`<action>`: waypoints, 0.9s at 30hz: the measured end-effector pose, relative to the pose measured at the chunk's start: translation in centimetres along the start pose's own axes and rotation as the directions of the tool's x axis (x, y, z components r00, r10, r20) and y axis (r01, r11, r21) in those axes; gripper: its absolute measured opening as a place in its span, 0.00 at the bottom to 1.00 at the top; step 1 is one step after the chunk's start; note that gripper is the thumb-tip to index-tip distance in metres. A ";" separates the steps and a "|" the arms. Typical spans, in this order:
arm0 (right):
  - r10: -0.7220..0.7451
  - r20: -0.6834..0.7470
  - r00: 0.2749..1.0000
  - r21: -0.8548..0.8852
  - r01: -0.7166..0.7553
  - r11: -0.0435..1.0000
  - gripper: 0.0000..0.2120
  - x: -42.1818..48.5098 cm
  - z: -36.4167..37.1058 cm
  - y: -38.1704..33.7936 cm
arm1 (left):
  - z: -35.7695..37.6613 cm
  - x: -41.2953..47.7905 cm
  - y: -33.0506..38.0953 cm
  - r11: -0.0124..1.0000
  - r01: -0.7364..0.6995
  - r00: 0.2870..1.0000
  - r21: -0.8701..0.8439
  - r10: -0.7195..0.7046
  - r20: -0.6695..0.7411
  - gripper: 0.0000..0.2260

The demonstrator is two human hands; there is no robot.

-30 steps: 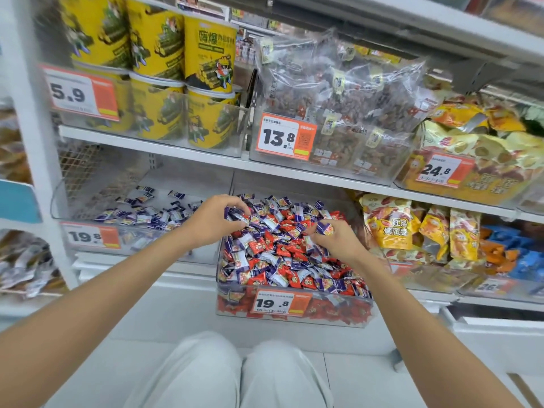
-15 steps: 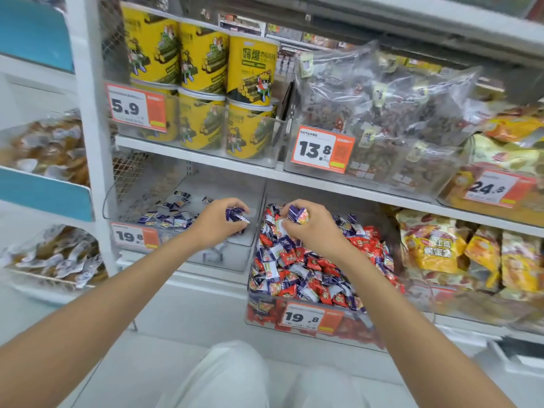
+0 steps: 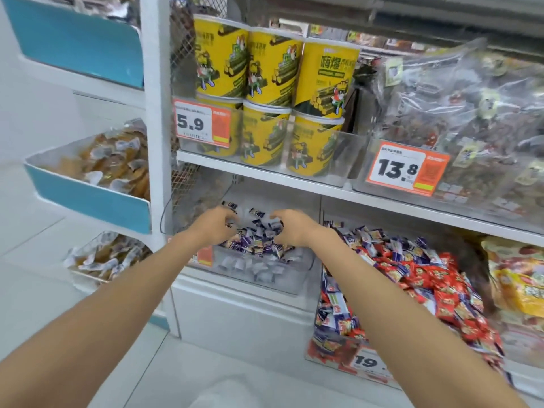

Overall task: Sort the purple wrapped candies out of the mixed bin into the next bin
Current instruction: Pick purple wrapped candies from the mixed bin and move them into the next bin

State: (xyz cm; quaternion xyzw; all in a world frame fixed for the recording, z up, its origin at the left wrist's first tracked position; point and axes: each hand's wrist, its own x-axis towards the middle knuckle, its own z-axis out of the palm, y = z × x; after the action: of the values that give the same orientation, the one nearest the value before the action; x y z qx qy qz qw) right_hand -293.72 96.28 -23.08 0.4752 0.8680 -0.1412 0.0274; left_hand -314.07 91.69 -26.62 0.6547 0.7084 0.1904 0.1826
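Both hands are over the left clear bin, side by side, with a small gap between them. Left hand: palm down, fingers curled toward the pile, fingertips at or on the wrappers. Right hand: same pose, fingers hooked down onto the pile's right side. Motion blur at the fingertips, so I cannot tell if either hand holds a candy or just touches the heap.

Purple candies are heaped in the middle of that bin, directly under and between the hands, with a few loose ones behind. The mixed bin is just to the right, piled with red and purple wrappers, and a 19.x price tag sits on its front.

On the shelf above are stacked yellow tubs with a 5.9 tag, then clear snack bags with a 13.8 tag.
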 end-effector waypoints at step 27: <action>0.383 0.409 0.829 0.239 -0.502 0.831 0.32 -23.0 51.6 18.6 | 40.1 -18.0 -6.3 0.993 0.111 0.811 0.031 -0.108 0.575 0.05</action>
State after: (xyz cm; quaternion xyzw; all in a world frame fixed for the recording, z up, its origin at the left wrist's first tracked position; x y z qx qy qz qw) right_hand -270.10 73.00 -72.46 0.6311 0.6762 -0.3573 0.1294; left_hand -297.73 74.53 -64.14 0.6394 0.6561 -0.0257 0.4000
